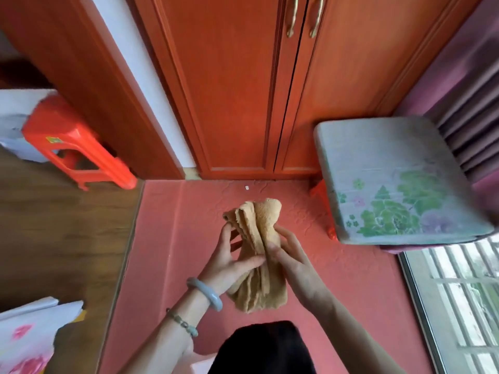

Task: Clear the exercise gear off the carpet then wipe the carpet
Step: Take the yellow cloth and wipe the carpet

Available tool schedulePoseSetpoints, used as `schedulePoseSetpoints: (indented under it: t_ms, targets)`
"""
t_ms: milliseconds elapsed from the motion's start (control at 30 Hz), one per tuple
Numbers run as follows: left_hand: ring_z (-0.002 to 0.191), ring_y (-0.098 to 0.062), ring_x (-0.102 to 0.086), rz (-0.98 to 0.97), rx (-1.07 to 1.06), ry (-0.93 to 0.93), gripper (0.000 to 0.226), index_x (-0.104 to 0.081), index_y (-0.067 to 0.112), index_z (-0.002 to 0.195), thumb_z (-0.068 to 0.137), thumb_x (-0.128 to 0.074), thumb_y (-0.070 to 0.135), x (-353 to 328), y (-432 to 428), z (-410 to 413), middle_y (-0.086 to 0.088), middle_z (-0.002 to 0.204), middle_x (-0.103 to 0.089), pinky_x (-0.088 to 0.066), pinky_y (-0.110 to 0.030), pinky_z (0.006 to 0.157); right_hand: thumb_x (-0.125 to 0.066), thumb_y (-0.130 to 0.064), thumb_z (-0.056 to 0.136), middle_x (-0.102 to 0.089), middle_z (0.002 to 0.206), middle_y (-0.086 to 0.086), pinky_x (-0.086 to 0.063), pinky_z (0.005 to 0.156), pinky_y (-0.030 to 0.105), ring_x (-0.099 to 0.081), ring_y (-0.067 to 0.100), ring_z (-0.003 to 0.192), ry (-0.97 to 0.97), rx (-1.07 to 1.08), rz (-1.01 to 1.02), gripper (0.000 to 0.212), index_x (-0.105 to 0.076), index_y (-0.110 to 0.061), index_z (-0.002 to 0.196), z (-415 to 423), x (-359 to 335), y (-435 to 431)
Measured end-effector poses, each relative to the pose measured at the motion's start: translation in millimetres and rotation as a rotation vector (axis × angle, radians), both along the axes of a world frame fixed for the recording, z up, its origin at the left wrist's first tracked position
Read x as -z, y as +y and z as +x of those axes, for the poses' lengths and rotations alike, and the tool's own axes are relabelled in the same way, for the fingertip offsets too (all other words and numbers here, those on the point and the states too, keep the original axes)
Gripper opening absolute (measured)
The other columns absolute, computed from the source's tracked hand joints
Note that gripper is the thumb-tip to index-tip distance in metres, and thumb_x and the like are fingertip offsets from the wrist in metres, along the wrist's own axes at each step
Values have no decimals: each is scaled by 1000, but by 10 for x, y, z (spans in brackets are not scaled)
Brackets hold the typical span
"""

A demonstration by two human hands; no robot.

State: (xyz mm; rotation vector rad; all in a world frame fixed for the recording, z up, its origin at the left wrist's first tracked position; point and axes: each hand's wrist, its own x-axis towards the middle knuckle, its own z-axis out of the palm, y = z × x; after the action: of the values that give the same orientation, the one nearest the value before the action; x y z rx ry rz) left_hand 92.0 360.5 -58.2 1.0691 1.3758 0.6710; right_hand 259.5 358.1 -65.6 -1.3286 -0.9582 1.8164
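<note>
Dark hair (263, 346) fills the near bottom edge, with both bare forearms reaching forward above it. On the left wrist sit a smooth pale jade bangle (205, 292) and, nearer, a thin beaded bracelet (181, 322). Both hands meet at a tan wiping cloth (258, 255), nubbly in texture and gathered into long pleats: the left hand (229, 261) pinches its left side with thumb across the folds, and the right hand (293, 261) wraps fingers around its right side. Held above the floor, the cloth fans out at its far end. Below lies the pink-red carpet (351, 279), faintly wrinkled, with a small white scrap (246, 187) near its far edge. Dark wood flooring (59, 225) borders it on the left, where an orange-red plastic stool (78, 147) stands. Far right, a floral-printed cushion (391, 179) rests beside purple curtains (467, 103). Reddish wooden wardrobe doors (243, 90) with brass handles (293, 17) close the far side.
</note>
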Motion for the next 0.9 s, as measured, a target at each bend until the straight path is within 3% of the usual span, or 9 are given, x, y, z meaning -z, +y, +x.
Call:
schedulePoseSetpoints:
  t_ms: [100, 233, 300, 400, 533, 667, 767, 833, 900]
  targets:
    - [106, -5, -59, 18, -68, -22, 62, -38, 32, 124, 71, -69, 26, -207, -32, -379, 5, 116, -60, -46, -15, 82, -67, -30, 82, -65, 111, 7, -52, 74, 20, -67, 10, 93, -40, 33, 56, 38, -56, -26, 118, -430, -271, -10]
    - [90, 10, -57, 64, -74, -22, 48, -43, 35, 118, 87, -49, -1, -396, -27, -1140, 15, 106, -60, -41, -4, 72, -60, -30, 82, -67, 100, 3, -50, 70, 18, -65, 5, 83, -129, 135, 60, 29, -58, -22, 110, -1049, -481, -68]
    - [92, 2, -58, 57, -69, -67, 47, -49, 38, 114, 87, -49, 0, -523, 9, -1580, 16, 108, -63, -43, -14, 80, -50, -23, 91, -65, 86, -2, -47, 69, 24, -60, 9, 78, -152, 228, 30, 12, -62, -22, 94, -1307, -572, -99]
    - [89, -5, -66, 6, -84, -208, 42, -59, 27, 109, 70, -54, 12, -697, 164, -2117, 12, 96, -72, -49, -16, 74, -43, -17, 93, -53, 65, -5, -38, 56, 25, -48, 9, 60, -111, 326, -59, 28, -60, -19, 71, -1619, -709, -127]
    - [73, -29, -65, -198, -76, -354, 53, -62, 0, 102, 50, -61, 11, -795, 405, -2444, -17, 88, -67, -49, -36, 71, -56, -38, 86, -69, 86, 11, -53, 72, 34, -65, 23, 81, 40, 341, -125, 37, -67, -5, 98, -1901, -928, -147]
    - [58, -24, -65, -251, -54, -485, 25, -71, 7, 82, 67, -68, 27, -856, 709, -2357, -15, 68, -68, -49, -35, 65, -63, -16, 83, -71, 93, 19, -55, 75, 39, -69, 30, 85, 97, 400, -106, 25, -64, 1, 102, -1855, -1080, -104]
    - [80, -25, -64, -211, 156, -342, 61, -69, 12, 96, 56, -80, 57, -861, 871, -2147, -17, 92, -68, -49, -35, 75, -63, -11, 84, -70, 103, 23, -56, 84, 45, -68, 34, 92, 97, 480, -104, 24, -64, -1, 105, -1691, -1126, 1]
    - [105, -23, -62, -170, 260, -228, 74, -59, 16, 114, 50, -85, 44, -819, 985, -1989, -8, 110, -69, -43, -41, 98, -64, -9, 82, -68, 107, 24, -53, 89, 49, -66, 37, 98, 87, 529, -91, 26, -63, -2, 107, -1559, -1121, 113]
    - [109, -20, -61, -93, 283, -143, 78, -57, 19, 116, 44, -85, 29, -841, 1146, -1805, -1, 112, -69, -41, -44, 102, -61, -6, 84, -68, 107, 24, -53, 89, 50, -66, 38, 98, 85, 588, -83, 24, -62, -2, 108, -1412, -1096, 252]
